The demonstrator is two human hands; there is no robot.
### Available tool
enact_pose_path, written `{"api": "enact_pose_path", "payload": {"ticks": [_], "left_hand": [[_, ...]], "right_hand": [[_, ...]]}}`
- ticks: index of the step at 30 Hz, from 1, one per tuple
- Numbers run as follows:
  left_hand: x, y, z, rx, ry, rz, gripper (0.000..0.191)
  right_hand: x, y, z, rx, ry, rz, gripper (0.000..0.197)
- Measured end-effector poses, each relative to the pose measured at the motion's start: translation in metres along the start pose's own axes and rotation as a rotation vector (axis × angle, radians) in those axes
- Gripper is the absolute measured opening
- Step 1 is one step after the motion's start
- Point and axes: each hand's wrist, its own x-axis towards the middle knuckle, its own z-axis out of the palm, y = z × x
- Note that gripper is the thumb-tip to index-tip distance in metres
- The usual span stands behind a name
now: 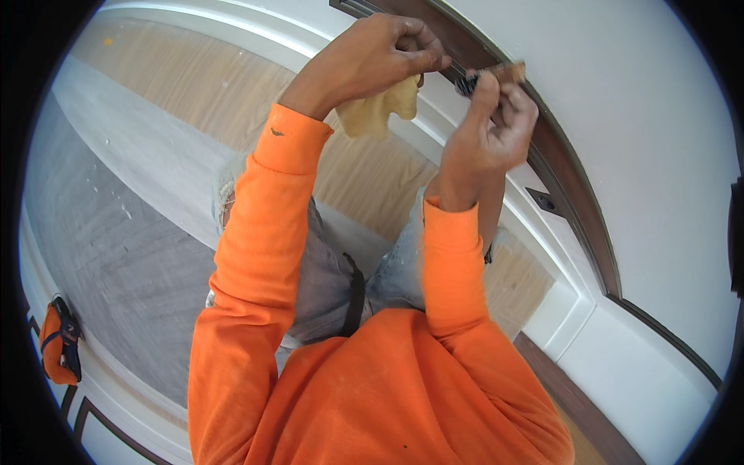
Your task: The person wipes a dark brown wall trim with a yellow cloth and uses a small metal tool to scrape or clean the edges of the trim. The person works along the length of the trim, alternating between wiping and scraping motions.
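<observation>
A pale yellow cloth (381, 113) hangs below my left hand (372, 58), partly hidden behind it and seemingly held by the lower fingers. Thumb and forefinger of that hand come close together near a dark brown trim strip (540, 133) on the wall. My right hand (491, 125) pinches a small brush-like tool (511, 72) with a light brown body and dark bristles at its left end. Motion blurs the tool, and the fingers cover part of it. It is held just in front of the trim, but contact cannot be made out.
White wall panelling (645, 145) rises beyond the trim, with a small dark fitting (545, 201) below it. Wood-look flooring (372, 180) lies under my jeans-clad legs (401, 267). A grey dusty surface (128, 232) spreads leftward. An orange and dark bag (61, 343) rests at the far left.
</observation>
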Motion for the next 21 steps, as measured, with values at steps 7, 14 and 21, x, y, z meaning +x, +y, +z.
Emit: {"api": "enact_pose_path", "payload": {"ticks": [7, 14, 21], "left_hand": [[0.005, 0.009, 0.038, -0.336, 0.238, 0.045, 0.034], [0.005, 0.017, 0.066, -0.368, 0.378, 0.068, 0.027], [0.009, 0.016, 0.086, -0.472, 0.583, 0.111, 0.023]], "right_hand": [[-0.03, 0.002, -0.057, 0.017, -0.109, 0.128, 0.013], [-0.032, 0.019, -0.056, 0.019, -0.061, 0.202, 0.02], [-0.031, 0.022, -0.06, -0.001, -0.036, 0.123, 0.018]]}}
